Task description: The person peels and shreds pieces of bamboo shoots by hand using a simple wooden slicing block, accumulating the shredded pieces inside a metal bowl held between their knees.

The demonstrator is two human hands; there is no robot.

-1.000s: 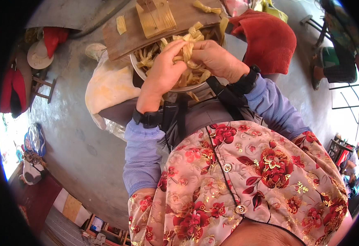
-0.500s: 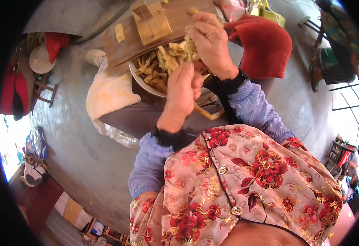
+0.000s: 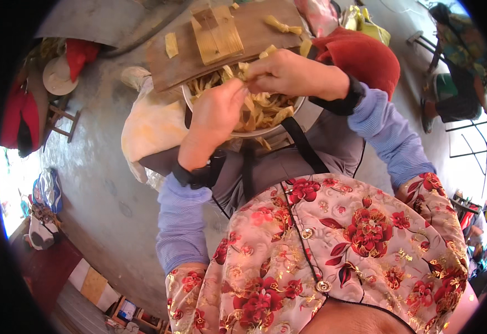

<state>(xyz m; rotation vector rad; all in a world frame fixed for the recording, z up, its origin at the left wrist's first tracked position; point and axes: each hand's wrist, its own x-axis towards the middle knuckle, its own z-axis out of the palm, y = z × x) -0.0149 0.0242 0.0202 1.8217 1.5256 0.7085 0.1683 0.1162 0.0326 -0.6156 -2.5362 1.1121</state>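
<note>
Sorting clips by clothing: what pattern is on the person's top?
Red flowers on pale pink, seen in the head view: floral top.

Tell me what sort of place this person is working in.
Probably an outdoor yard or informal work area, not a kitchen: bare concrete floor, a wooden board over a metal bowl of pale strips, small stools and another seated person nearby.

1. A grey concrete floor [image 3: 104, 189] spreads under the seated person.
2. A wooden board [image 3: 254, 33] lies across a metal bowl [image 3: 254, 132] (the bowl's own support is hidden).
3. On the board sit a pale wooden block [image 3: 217, 34] and scattered yellowish strips [image 3: 171, 44].
4. A small wooden stool [image 3: 59, 119] and a pale cloth [image 3: 148, 128] rest on the floor.
</note>
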